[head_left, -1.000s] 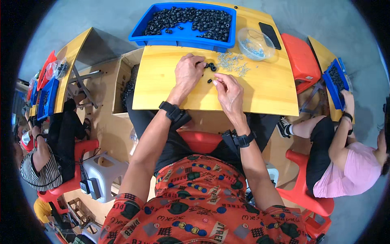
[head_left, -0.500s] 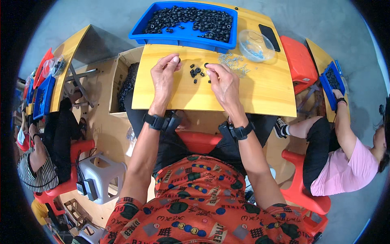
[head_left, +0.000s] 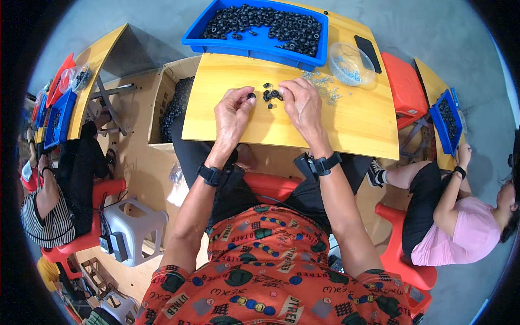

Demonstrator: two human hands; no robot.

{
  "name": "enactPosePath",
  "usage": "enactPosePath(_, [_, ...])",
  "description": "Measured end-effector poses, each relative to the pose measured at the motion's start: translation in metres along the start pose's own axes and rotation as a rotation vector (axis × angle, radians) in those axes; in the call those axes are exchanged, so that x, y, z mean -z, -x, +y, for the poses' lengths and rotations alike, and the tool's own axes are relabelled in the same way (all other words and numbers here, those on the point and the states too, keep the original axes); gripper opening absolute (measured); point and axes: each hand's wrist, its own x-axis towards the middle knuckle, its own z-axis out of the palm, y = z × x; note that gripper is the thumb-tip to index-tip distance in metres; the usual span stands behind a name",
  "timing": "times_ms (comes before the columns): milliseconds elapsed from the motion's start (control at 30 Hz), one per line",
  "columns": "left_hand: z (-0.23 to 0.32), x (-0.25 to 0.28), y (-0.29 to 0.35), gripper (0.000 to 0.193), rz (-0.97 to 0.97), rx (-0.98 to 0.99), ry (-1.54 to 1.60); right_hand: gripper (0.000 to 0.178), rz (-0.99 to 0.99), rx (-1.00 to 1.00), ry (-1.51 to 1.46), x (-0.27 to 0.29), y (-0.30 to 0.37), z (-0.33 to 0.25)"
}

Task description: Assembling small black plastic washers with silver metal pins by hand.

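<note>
From the head camera, a smooth yellow wooden tabletop [head_left: 281, 127] with a faint grain sits in front of the person, its straight edges bowed by the lens. The left hand [head_left: 233, 111] is curled, thumb and forefinger pinched on a single small black ring [head_left: 251, 96] at its fingertips. The right hand [head_left: 303, 103] lies knuckles-up with fingers bent down onto the wood; its fingertips touch the edge of a loose cluster of small black rings [head_left: 271, 95] — whether it grips one of them cannot be told, since the fingers cover their own tips. The rings look dull and rubbery, round with a hole, but are too small to make out further.

Just right of the right hand lies a scatter of tiny silvery metal parts [head_left: 325, 86], and beyond it a clear round plastic bowl [head_left: 352, 64] holding more of the same. A flat black phone [head_left: 368, 50] lies near the bowl. At the far edge stands a blue plastic tray [head_left: 254, 46], glossy-walled, heaped with black rings. Left of the table an open cardboard box [head_left: 162, 103] holds a dark mass of parts — partly hidden by the tabletop.

Both wrists wear black bands. A person in pink [head_left: 466, 227] sits at the right, cut by the dark rim.
</note>
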Motion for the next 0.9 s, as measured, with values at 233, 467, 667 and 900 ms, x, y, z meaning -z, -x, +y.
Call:
enactPosePath(233, [0.005, -0.005, 0.004, 0.022, 0.051, -0.003, 0.012, 0.010, 0.003, 0.018, 0.000, -0.012, -0.013, 0.005])
enactPosePath(467, [0.004, -0.009, 0.006, 0.020, 0.100, -0.057, 0.013, 0.008, -0.064, 0.001, 0.151, -0.024, -0.019, 0.001])
enactPosePath(667, [0.005, -0.011, 0.007, 0.022, 0.099, -0.068, -0.004, 0.008, -0.110, -0.038, 0.181, -0.027, -0.022, 0.003])
enactPosePath(900, [0.000, -0.010, 0.009, 0.025, 0.106, 0.027, 0.330, 0.016, -0.015, -0.090, -0.148, -0.009, -0.020, -0.004])
